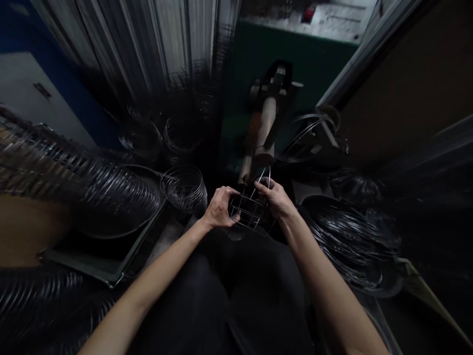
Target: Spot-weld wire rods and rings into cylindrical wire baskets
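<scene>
A small wire basket or grid frame (248, 211) of thin crossed metal wires is between my hands, above my lap. My left hand (221, 207) is curled round its left side, thumb and fingers gripping the edge. On the far right side, my right hand (274, 196) pinches its upright wires. Just beyond the frame stand the jutting arms of a machine (266, 125), a thick pale upper cylinder and a thinner lower one. Their ends come close to the frame; whether they touch it I cannot tell.
Stacked wire rings (185, 188) sit left of my hands, with a long row of rings (125, 192) over a dark green crate (88, 264). To the right lies a large bundle of straight-looking wire (343, 236). The machine's green body (306, 59) rises ahead.
</scene>
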Demonstrator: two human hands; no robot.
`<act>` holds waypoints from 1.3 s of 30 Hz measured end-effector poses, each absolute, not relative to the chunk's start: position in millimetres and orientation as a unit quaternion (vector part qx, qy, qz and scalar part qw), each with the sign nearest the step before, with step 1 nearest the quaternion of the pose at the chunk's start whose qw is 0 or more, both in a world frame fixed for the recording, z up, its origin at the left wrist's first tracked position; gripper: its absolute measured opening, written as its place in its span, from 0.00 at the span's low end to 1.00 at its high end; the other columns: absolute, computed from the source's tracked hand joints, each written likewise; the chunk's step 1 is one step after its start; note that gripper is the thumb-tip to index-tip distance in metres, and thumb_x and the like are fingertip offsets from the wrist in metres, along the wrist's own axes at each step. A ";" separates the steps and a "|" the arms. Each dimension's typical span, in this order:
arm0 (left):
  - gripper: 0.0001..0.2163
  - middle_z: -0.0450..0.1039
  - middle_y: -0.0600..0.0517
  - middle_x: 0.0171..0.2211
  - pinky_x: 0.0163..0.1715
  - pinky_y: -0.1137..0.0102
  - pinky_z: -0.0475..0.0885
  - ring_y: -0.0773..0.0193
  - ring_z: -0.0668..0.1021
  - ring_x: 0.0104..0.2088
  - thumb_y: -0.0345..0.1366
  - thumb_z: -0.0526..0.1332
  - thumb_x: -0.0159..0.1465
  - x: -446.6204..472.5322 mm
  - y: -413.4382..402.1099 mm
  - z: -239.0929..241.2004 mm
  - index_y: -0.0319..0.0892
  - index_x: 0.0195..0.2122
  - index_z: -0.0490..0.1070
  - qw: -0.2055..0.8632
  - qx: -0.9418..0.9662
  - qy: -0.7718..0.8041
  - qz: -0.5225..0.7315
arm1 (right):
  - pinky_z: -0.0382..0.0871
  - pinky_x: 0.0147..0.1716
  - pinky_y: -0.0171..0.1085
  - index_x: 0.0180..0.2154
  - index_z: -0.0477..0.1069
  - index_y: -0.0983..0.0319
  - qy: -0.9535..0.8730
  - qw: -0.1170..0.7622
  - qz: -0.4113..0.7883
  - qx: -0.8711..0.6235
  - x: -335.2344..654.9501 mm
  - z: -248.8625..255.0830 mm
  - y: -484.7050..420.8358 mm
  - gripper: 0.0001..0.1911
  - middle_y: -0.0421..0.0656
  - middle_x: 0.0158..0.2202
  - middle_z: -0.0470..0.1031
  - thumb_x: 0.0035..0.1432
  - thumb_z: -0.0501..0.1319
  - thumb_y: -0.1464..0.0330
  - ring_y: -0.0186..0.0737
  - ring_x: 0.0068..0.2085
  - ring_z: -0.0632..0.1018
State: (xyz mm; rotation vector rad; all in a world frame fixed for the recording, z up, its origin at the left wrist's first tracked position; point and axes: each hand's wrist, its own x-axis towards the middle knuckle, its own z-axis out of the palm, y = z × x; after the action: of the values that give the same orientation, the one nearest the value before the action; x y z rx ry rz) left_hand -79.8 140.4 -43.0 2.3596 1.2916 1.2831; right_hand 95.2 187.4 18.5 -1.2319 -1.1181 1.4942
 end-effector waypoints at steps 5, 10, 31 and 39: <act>0.23 0.65 0.46 0.41 0.44 0.58 0.66 0.55 0.70 0.42 0.34 0.61 0.50 -78.5 156.3 -50.2 0.41 0.46 0.55 0.088 0.778 0.411 0.466 | 0.49 0.13 0.27 0.31 0.66 0.62 -0.443 0.440 0.602 -0.498 95.7 13.2 201.0 0.25 0.30 0.16 0.60 0.32 0.72 0.59 0.23 0.15 0.59; 0.26 0.63 0.48 0.40 0.42 0.58 0.68 0.56 0.71 0.41 0.32 0.62 0.48 -79.7 168.6 -60.4 0.44 0.46 0.52 0.113 0.760 0.381 0.514 | 0.50 0.13 0.26 0.29 0.66 0.62 -0.439 0.437 0.600 -0.506 95.0 7.8 210.7 0.24 0.30 0.16 0.60 0.32 0.72 0.58 0.23 0.16 0.59; 0.28 0.64 0.48 0.42 0.44 0.58 0.70 0.56 0.72 0.42 0.34 0.65 0.46 -83.4 193.6 -52.7 0.44 0.48 0.54 0.134 0.744 0.417 0.505 | 0.46 0.14 0.27 0.29 0.64 0.61 -0.436 0.439 0.594 -0.515 92.5 -1.5 245.2 0.26 0.29 0.14 0.59 0.28 0.73 0.60 0.22 0.15 0.56; 0.29 0.64 0.51 0.39 0.42 0.59 0.70 0.60 0.73 0.38 0.32 0.65 0.47 -88.1 195.8 -51.1 0.45 0.48 0.53 0.152 0.755 0.395 0.501 | 0.45 0.12 0.27 0.24 0.61 0.60 -0.429 0.458 0.594 -0.503 88.2 -3.5 238.3 0.18 0.29 0.12 0.55 0.41 0.70 0.63 0.23 0.13 0.54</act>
State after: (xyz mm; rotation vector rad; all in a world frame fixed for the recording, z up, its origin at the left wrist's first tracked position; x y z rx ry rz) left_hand -88.1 195.8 -51.1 2.1660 1.1341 1.4377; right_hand 88.2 238.3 -3.5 -1.2400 -1.0565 1.4635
